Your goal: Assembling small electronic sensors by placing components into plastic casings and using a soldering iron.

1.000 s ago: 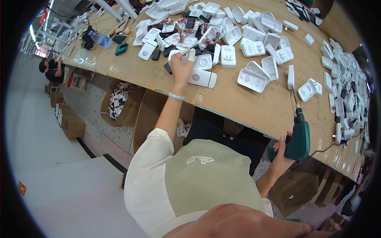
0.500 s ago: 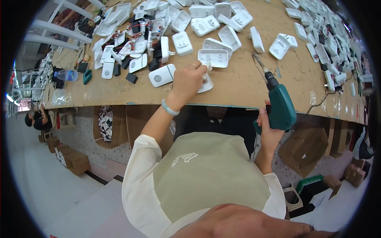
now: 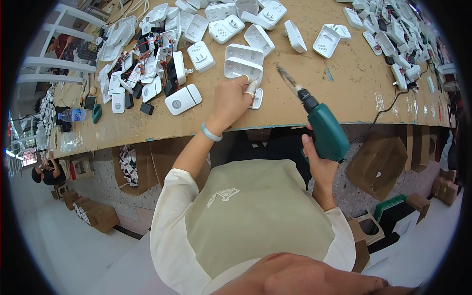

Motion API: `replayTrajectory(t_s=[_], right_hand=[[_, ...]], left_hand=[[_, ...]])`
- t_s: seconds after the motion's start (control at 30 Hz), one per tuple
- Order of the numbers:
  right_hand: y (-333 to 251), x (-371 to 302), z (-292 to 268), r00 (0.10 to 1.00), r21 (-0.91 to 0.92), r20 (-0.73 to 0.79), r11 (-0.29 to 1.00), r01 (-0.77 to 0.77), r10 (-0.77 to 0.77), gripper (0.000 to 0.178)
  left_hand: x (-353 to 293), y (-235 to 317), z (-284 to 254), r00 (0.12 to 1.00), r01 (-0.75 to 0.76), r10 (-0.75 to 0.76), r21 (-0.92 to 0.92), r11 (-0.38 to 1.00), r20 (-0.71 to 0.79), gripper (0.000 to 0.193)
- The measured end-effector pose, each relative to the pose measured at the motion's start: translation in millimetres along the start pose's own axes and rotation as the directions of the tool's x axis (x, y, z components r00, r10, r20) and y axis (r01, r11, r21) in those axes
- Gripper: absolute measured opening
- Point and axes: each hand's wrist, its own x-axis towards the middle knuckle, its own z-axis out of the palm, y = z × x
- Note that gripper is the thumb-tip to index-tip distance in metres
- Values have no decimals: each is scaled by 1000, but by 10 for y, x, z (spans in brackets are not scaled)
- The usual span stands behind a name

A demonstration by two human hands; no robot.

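My left hand (image 3: 231, 102) is at the table's near side, fingers bent and pinched together, with pale coverings on fingertips. Below its fingers a small white plastic shell (image 3: 257, 99) shows partly; the rest is hidden by the hand. Just beyond the fingertips lies an open white housing (image 3: 242, 70), hollow side up, with another behind it. My right hand (image 3: 322, 164) grips a green pistol-shaped soldering gun (image 3: 328, 133). Its thin metal tip (image 3: 285, 73) points up and left above the table, apart from the shell and right of my left hand.
White housings, wires and black blocks (image 3: 147, 61) are heaped at left. Another heap of white housings (image 3: 393, 37) lies at far right, near a dark cord (image 3: 388, 110). A bottle (image 3: 72, 115) lies near the left end. Cardboard boxes (image 3: 378, 167) stand below the table.
The view has shifted, so the table's things appear further left. The soldering gun's tip has come closer to my left hand. My left hand has moved right relative to the open housing.
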Motion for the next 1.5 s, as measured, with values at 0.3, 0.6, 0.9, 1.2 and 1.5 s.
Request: replayTrajectory(t_s=[0.3, 0.6, 0.9, 1.2, 1.5], right_hand=[[118, -26, 148, 981, -244, 158, 958, 151, -115, 15], [180, 22, 329, 972, -244, 123, 944, 223, -198, 19], [259, 124, 517, 972, -288, 120, 930, 230, -203, 22], [321, 164, 539, 971, -301, 136, 926, 228, -195, 25], [284, 163, 553, 974, -292, 134, 932, 214, -182, 18]], left_hand=[[160, -28, -498, 960, 3, -57, 194, 981, 275, 17], [252, -122, -298, 901, -430, 427, 318, 845, 83, 10], [246, -201, -167, 942, -335, 326, 275, 901, 78, 9], [220, -211, -130, 940, -337, 335, 281, 898, 59, 14], [226, -184, -141, 946, -324, 316, 273, 906, 76, 25]])
